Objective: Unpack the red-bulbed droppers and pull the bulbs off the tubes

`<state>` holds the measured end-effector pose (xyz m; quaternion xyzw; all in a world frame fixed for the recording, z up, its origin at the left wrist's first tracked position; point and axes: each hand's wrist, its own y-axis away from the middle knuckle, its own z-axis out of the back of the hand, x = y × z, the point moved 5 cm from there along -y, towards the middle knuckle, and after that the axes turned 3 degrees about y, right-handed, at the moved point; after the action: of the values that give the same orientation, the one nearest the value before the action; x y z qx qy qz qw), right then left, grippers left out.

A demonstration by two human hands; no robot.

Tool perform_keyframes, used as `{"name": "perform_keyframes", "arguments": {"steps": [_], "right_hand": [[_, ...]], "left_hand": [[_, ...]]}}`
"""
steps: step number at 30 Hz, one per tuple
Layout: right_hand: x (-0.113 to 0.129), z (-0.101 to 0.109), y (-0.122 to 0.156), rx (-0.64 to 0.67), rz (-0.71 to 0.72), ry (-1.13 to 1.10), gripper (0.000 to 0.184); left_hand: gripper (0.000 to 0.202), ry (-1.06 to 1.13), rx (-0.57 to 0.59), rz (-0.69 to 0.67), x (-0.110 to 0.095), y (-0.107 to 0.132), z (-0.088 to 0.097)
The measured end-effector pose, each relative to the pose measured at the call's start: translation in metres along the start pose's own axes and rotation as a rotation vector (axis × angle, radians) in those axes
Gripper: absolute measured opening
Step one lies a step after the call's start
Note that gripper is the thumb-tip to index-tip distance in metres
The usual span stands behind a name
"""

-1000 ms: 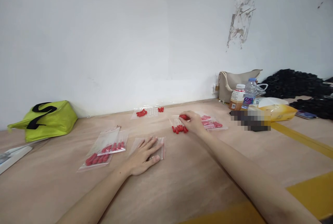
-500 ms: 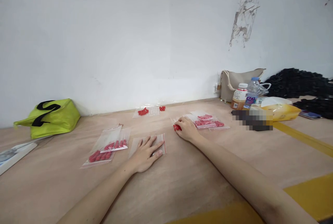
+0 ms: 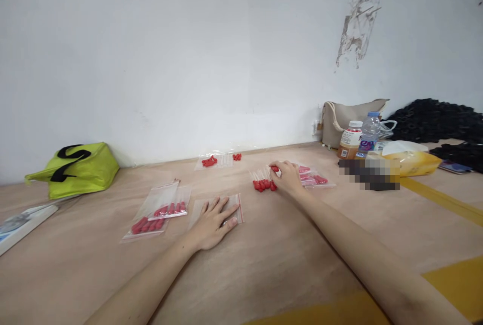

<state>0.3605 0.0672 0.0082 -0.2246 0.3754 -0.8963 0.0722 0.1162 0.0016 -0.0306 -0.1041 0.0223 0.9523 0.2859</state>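
My left hand (image 3: 212, 223) lies flat, fingers spread, on an empty clear zip bag (image 3: 237, 207) on the wooden table. My right hand (image 3: 289, 178) reaches further out and pinches a small red capsule-shaped piece (image 3: 275, 169) between its fingertips. Just left of that hand a row of loose red pieces (image 3: 263, 184) lies on the table. Behind the right hand sit filled clear bags of red pieces (image 3: 313, 179). Two more filled bags (image 3: 158, 213) lie to the left of my left hand.
Another bag with red pieces (image 3: 211, 161) lies near the white wall. A lime green bag (image 3: 73, 168) sits at far left beside a flat booklet (image 3: 22, 222). At right stand a beige bag (image 3: 349, 116), two bottles (image 3: 358, 139), a yellow packet (image 3: 413, 161) and black material (image 3: 433, 121).
My right hand went down onto the pile of loose red pieces, then lifted back to the right with one piece pinched. The left hand stayed on the empty bag.
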Motion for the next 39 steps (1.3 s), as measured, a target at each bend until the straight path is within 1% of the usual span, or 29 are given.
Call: {"name": "perform_keyframes", "arguments": {"steps": [3,5,9,12,14,15,17,19,20,23,26,28,29,31,33,35,36,37,39], "right_hand": [[0.002,-0.006,0.006,0.077,0.053,0.086,0.02],[0.005,-0.011,0.01,0.12,0.078,0.13,0.021],[0.008,-0.018,0.016,0.197,0.1,0.193,0.022],[0.007,-0.019,0.018,0.238,0.112,0.223,0.031],[0.009,-0.016,0.018,0.222,0.126,0.222,0.036],[0.012,-0.013,0.017,0.193,0.133,0.214,0.036],[0.021,-0.006,0.018,0.104,0.143,0.191,0.033],[0.035,0.0,0.022,0.035,0.169,0.164,0.03],[0.044,0.0,0.026,0.029,0.196,0.144,0.028],[0.074,-0.006,0.042,0.11,0.319,0.033,0.022],[0.091,-0.012,0.057,0.162,0.392,-0.041,0.018],[0.094,-0.013,0.062,0.176,0.414,-0.051,0.017],[0.094,-0.014,0.063,0.182,0.415,-0.051,0.017],[0.092,-0.014,0.063,0.191,0.408,-0.043,0.017],[0.091,-0.015,0.063,0.201,0.407,-0.029,0.018],[0.091,-0.016,0.062,0.21,0.419,-0.013,0.018],[0.091,-0.016,0.062,0.213,0.426,-0.006,0.018],[0.092,-0.017,0.062,0.215,0.429,0.0,0.018],[0.092,-0.018,0.063,0.217,0.43,0.008,0.019]], "left_hand": [[0.055,0.009,0.023,0.056,0.001,0.0,-0.003],[0.059,0.014,0.029,0.116,0.001,0.001,-0.005],[0.066,0.02,-0.004,0.25,0.002,0.002,-0.001],[0.058,-0.003,-0.109,0.287,0.01,0.0,0.014],[0.047,-0.032,-0.218,0.292,0.022,-0.002,0.027],[0.041,-0.035,-0.266,0.289,0.028,-0.003,0.032],[0.032,-0.004,-0.319,0.276,0.041,-0.004,0.037],[0.028,0.052,-0.327,0.273,0.05,-0.005,0.037],[0.028,0.077,-0.319,0.28,0.052,-0.005,0.036],[0.03,0.142,-0.269,0.304,0.051,-0.005,0.027],[0.029,0.165,-0.242,0.277,0.041,-0.006,0.02],[0.026,0.148,-0.282,0.253,0.039,-0.007,0.026],[0.025,0.136,-0.32,0.259,0.042,-0.006,0.032],[0.025,0.116,-0.427,0.333,0.059,-0.003,0.054],[0.025,0.078,-0.567,0.477,0.09,0.008,0.082],[0.026,0.011,-0.664,0.637,0.127,0.023,0.104],[0.027,-0.019,-0.681,0.69,0.144,0.03,0.11],[0.028,-0.04,-0.67,0.735,0.16,0.036,0.112],[0.03,-0.065,-0.603,0.788,0.186,0.046,0.109]]}}
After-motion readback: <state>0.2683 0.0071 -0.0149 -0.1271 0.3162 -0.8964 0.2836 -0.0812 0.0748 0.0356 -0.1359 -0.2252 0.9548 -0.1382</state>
